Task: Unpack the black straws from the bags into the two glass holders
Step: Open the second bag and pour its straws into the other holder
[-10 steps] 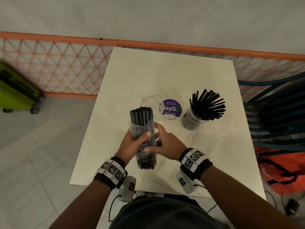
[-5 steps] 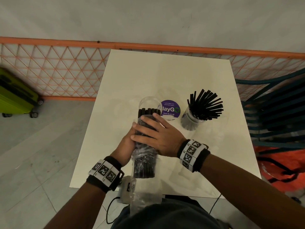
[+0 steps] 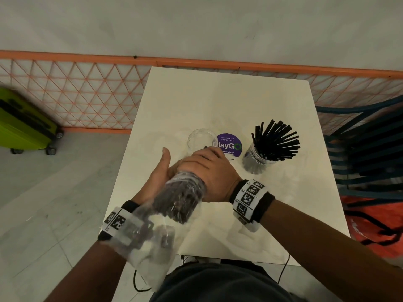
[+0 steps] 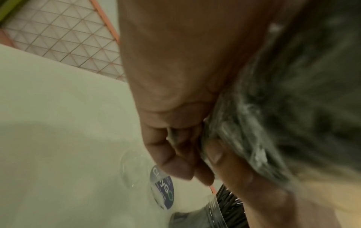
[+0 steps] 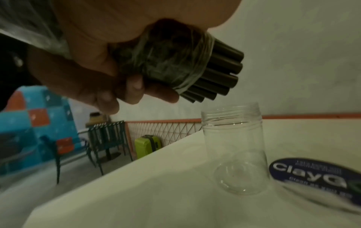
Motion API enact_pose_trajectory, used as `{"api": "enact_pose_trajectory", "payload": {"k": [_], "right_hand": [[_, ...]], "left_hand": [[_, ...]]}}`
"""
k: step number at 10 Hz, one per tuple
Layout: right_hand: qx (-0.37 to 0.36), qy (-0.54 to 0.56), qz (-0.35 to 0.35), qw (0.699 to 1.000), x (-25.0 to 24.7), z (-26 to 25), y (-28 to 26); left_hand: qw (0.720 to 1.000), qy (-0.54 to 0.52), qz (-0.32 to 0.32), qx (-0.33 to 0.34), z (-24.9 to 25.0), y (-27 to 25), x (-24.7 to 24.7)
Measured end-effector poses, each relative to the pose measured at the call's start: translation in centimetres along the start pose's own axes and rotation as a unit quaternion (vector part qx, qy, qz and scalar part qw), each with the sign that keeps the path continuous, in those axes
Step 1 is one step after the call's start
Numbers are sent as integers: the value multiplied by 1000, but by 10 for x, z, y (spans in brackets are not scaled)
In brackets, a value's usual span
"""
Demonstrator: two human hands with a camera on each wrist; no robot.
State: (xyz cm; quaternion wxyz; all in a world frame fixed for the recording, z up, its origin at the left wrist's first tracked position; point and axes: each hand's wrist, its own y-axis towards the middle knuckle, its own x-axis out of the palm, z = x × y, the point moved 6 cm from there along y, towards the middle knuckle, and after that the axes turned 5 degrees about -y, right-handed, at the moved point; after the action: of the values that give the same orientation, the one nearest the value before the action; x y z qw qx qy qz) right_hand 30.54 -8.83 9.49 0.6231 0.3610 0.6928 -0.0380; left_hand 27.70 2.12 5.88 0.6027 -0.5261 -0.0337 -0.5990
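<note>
Wrapping the bagged black straws [image 3: 181,197] from above, the right hand [image 3: 209,171] grips them; the left hand [image 3: 160,173] cups alongside, thumb up. Straw tips point toward 12 o'clock, over the empty glass holder [image 5: 234,148].

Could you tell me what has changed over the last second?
The right hand moved from the bundle's side to grip its top end. The straw bundle tipped forward, its ends now aimed at the empty glass holder. The left hand keeps holding the bag. The filled holder and sticker stayed put.
</note>
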Motion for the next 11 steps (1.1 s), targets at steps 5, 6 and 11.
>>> {"api": "enact_pose_trajectory", "payload": {"k": [5, 6, 11], "right_hand": [[420, 364, 96, 826, -28, 75, 17], [431, 434, 206, 764, -39, 87, 17], [481, 453, 266, 702, 3, 125, 36]], "left_hand": [[829, 496, -6, 258, 61, 4, 47], [803, 535, -8, 261, 64, 10, 46], [723, 651, 80, 216, 80, 70, 36]]}}
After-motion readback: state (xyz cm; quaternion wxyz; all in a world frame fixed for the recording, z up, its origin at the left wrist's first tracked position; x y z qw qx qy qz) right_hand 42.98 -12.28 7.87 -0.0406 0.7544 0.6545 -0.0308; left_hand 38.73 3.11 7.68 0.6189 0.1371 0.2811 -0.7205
